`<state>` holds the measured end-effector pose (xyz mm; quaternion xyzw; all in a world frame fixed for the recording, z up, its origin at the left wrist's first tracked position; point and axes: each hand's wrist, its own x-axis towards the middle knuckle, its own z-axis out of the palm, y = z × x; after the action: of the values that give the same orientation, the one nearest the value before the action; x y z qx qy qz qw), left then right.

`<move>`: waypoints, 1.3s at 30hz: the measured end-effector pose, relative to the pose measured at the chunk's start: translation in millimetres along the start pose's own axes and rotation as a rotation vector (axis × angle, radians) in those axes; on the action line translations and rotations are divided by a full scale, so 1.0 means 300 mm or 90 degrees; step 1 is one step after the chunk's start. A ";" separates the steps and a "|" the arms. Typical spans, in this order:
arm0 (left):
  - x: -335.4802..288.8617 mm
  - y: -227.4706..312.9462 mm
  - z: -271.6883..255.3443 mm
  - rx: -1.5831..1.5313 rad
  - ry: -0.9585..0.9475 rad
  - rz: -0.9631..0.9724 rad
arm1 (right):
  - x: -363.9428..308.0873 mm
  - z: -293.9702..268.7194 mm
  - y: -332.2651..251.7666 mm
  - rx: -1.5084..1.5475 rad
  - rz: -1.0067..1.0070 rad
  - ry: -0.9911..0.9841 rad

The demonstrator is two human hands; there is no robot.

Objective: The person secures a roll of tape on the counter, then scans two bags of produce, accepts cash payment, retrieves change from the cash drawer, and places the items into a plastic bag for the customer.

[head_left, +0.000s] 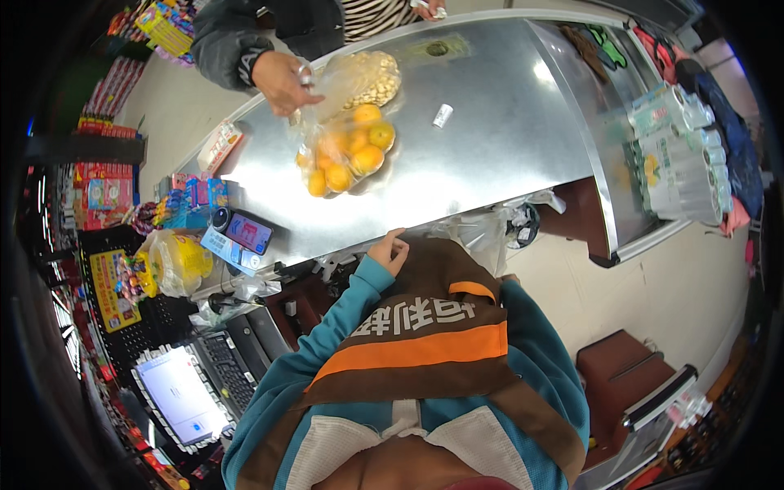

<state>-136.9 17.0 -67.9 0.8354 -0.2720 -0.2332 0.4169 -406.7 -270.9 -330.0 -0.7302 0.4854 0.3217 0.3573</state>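
My left hand (389, 251) rests at the near edge of the metal counter (490, 98), its fingers loosely apart and nothing seen in them. My right arm, in a teal sleeve (543, 335), bends in behind my brown apron (433, 269), which hides that hand. Across the counter, another person's hand (283, 84) touches the top of a clear plastic bag. Oranges (357, 151) fill one bag lying on the counter. Beside it, farther back, is a clear bag of pale, nut-like pieces (376, 79). A small white roll (443, 115) lies to their right.
Left on the counter stand a phone-like payment device (247, 232), a small box (220, 146) and packaged sweets (196, 200). A lit monitor (181, 394) and keyboard (223, 365) are lower left. Wrapped paper rolls (679, 163) sit at the right end; a brown stool (616, 367) stands lower right.
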 end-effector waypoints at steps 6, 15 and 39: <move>-0.024 -0.019 0.034 -0.007 -0.022 -0.013 | -0.142 -0.027 0.067 -0.006 -0.142 0.056; 0.003 0.006 0.015 -0.014 -0.094 -0.123 | -0.098 -0.049 0.144 -0.052 -0.152 0.066; 0.055 0.509 -0.196 -0.300 -0.180 0.102 | -0.890 -0.536 -0.984 0.593 -0.727 -0.391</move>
<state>-128.2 -37.3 87.1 0.6504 -0.3312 -0.3706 0.5744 -195.8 -196.4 36.5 -0.5205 0.0003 0.0398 0.8529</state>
